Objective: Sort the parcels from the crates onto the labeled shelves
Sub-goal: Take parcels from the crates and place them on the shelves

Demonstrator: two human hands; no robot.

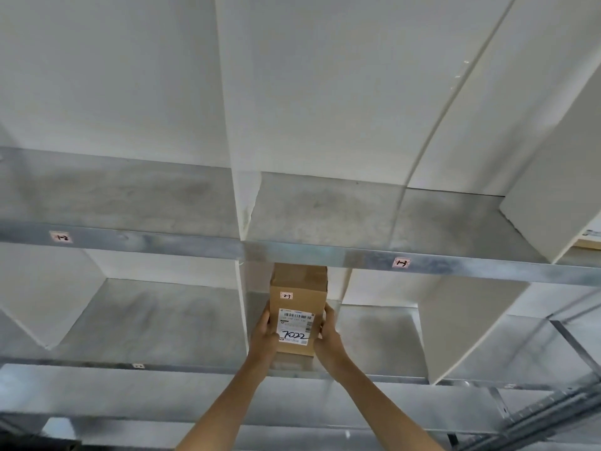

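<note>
My left hand (264, 336) and right hand (329, 338) clasp a brown box (297, 299); white label handwritten "7022".

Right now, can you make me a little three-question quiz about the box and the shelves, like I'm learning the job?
1. True or false: both hands hold the brown box.
2. What small tag is stuck on the box above its white label? A) 1-2 B) 2-3 C) 1-3
3. Fill in: the big handwritten number on the white label reads ____.

Key:
1. True. The left hand and the right hand press the box's two sides.
2. B. The small tag says 2-3; the tags 1-2 and 1-3 sit on the upper shelf edge.
3. 7022.
</note>
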